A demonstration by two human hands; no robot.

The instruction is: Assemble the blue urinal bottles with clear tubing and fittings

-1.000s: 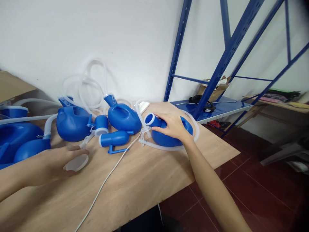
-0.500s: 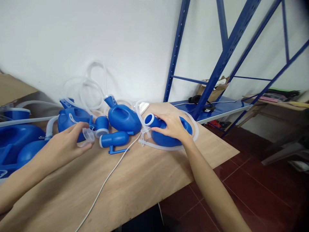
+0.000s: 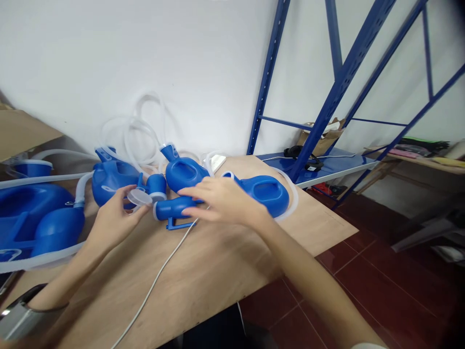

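A blue jug (image 3: pixel 271 195) sits on a wooden table (image 3: pixel 203 276) behind a person's right hand (image 3: pixel 220 201), its parted fingers over one end of a small blue bottle (image 3: pixel 171 208), contact unclear; the left hand (image 3: pixel 116 219) pinches a clear cap (image 3: pixel 139 197) near the other end.

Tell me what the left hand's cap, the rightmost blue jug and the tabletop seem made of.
Cap: probably thin plastic, smooth; it looks whitish and translucent.
Rightmost blue jug: likely moulded plastic, with a soft sheen on evenly coloured, rounded walls.
Tabletop: looks like wood, perhaps plywood, fairly matte; faint grain shows, though a printed laminate is possible.
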